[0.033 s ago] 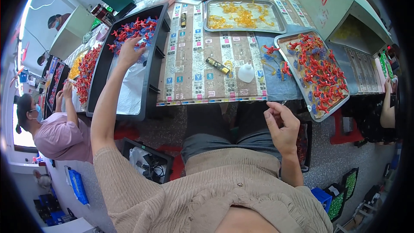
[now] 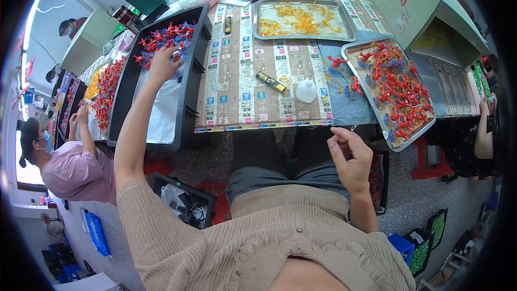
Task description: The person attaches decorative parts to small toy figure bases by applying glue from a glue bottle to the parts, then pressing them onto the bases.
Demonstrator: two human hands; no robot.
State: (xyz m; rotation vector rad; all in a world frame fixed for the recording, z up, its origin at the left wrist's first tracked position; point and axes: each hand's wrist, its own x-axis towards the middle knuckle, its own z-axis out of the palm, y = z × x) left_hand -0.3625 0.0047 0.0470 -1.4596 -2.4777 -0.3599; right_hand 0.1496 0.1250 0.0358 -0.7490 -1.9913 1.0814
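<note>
My left hand (image 2: 163,66) reaches into a long black tray (image 2: 183,105), over a heap of small red and blue plastic figures (image 2: 167,37) at its far end. Its thumb stands apart from the fingers; the fingertips are partly hidden at the edge of the heap, and I see nothing held. In front of my lap, just off the table edge, my right hand (image 2: 354,161) hovers loosely curled. A gap shows between its thumb and forefinger, with nothing visible in it. White sheeting (image 2: 160,116) lines the near part of the black tray.
A metal tray (image 2: 390,140) of red, blue and yellow figures overhangs the table's right edge. A white bottle (image 2: 306,91) and a dark tube (image 2: 271,82) lie mid-table. Behind them, another metal tray (image 2: 350,35) holds yellow pieces. A co-worker (image 2: 70,170) sits at left.
</note>
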